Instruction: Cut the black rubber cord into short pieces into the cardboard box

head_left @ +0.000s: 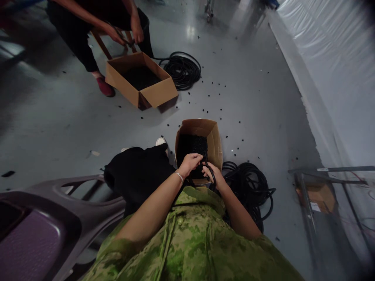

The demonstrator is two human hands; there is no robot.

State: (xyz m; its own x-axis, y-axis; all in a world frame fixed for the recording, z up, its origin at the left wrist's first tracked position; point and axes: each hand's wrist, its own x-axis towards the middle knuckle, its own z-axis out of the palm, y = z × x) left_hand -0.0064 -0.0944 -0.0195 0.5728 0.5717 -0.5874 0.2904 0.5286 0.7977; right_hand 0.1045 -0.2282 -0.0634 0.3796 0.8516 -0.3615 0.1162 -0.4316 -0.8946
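Over an open cardboard box (216, 146) both hands are close together. My right hand (215, 173) has its fingers curled round a black hose (211, 173), whose end points up toward the left hand. Just beside that end, my left hand (191, 163) is closed in a pinch; what lies between its fingertips is too small to make out. Many small black pieces (195, 143) fill the bottom of the box. On the floor to the right, a coiled heap of black hose (249, 179) lies by my right forearm.
Across from me a seated person's hands (136, 31) work above another cardboard box (159, 91). Another hose coil (183, 70) lies beside it. Small black bits are scattered on the grey floor (252, 97). A purple plastic chair (32, 246) stands left, a metal frame (307, 199) right.
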